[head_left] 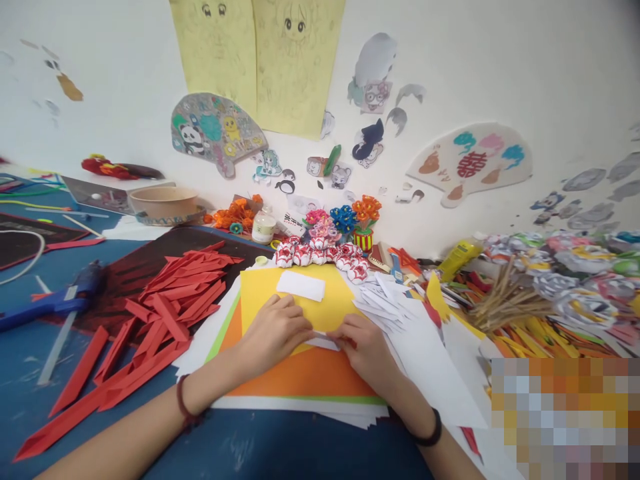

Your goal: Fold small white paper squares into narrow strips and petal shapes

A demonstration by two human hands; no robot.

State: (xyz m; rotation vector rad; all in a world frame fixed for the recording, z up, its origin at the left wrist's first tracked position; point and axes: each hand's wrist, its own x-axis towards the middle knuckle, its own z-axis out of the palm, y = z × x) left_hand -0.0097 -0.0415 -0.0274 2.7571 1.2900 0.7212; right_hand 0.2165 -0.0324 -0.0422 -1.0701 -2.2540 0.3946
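Watching remotely, I see the left hand (280,325) and right hand (367,348) pinching a white paper strip (324,343) over the orange sheet (305,378). It looks light and easily creased; I'd hold its ends gently.

Blue glue gun (63,305) at left; beige bowl (165,205) near wall (120,87); fan (213,130) (panda-decorated) on wall.

White wall (125,67) bearing 2 yellow drawings (295,80), 2 painted fans (470,160); blue tabletop (280,443) below.
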